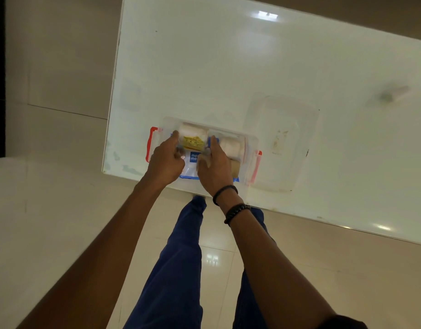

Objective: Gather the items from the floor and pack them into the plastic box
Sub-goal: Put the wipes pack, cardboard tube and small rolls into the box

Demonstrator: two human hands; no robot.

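My left hand point(165, 160) reaches into the plastic box point(251, 141), fingers curled loosely, forefinger stretched toward the far wall; whether it grips anything I cannot tell. My right hand point(214, 167) lies just beside it, palm down, fingers pressed on the contents, thumb near a white-and-blue packet point(193, 160) between my two hands; I cannot tell if it holds anything either. Two dark bracelets point(235, 210) circle my right wrist.

The box is clear, with a red latch point(151, 143) at its left end and another at its right. It sits at the near edge of a white table point(228, 67), toward the table's left corner. Inside, at the far side, lies a pale roll with a yellow label point(193, 141), and to its right another pale roll point(232, 146), with a brown piece point(235, 166) just nearer.

To the right of the box, touching or almost touching it, the clear lid point(283, 143) lies flat on the table. Below the table edge I see my blue trousers point(176, 269) over the shiny tiled floor point(50, 222).
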